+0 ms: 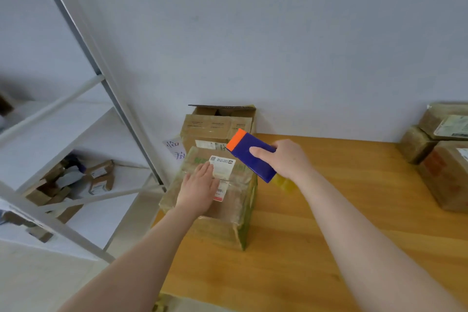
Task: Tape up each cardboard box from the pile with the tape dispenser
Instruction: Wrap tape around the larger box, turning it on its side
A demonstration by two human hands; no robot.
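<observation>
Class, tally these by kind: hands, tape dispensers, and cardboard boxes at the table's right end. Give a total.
Hands: 2 (left hand, right hand)
Tape dispenser: 1
Cardboard boxes: 3
Total: 6

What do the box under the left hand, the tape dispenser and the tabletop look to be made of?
Box under the left hand: brown cardboard, wrapped in glossy clear tape or film, judging by the wrinkled sheen; paper label on top. Tape dispenser in the right hand: looks like smooth plastic, blue with an orange end. Tabletop: wood or wood-look laminate, visible grain streaks, satin finish.
</observation>
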